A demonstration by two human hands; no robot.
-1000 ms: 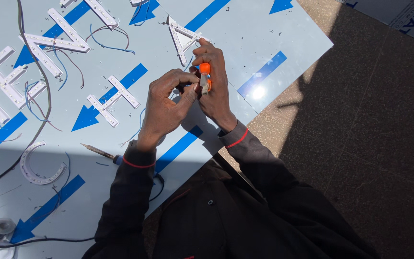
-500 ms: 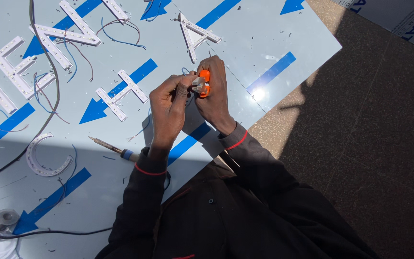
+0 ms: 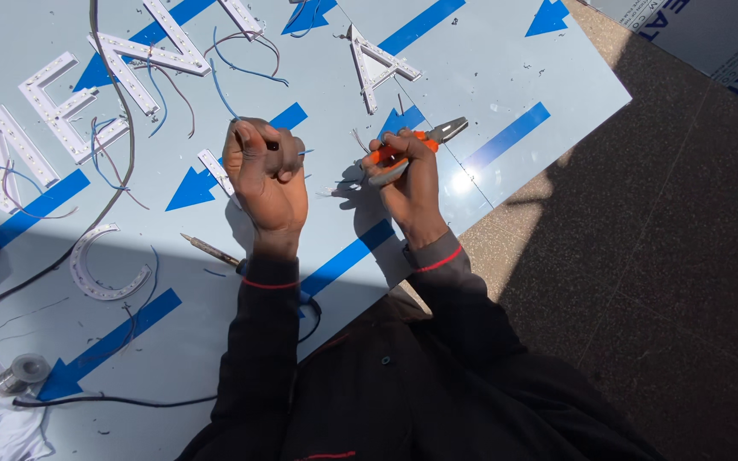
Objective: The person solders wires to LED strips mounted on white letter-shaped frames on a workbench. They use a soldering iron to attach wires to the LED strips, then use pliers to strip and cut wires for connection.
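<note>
Right hand [image 3: 407, 183] is closed around the orange-handled metal pliers [image 3: 416, 143] mid-frame, left hand [image 3: 268, 175] fisted over a thin blue wire [image 3: 302, 153]; a slipping tug could snap it or jab fingers.

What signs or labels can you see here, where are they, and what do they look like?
Big sign panel: flat under both hands, pale blue-grey with blue arrows.
White letter shapes: on the panel, dotted with tiny lights, thin wires trailing.
Curved white letter piece: lower left on the panel.
Second board: top right corner on the floor, pale with dark blue print.
Left hand: fist by a letter.
Right hand: holds orange-handled pliers.
</note>
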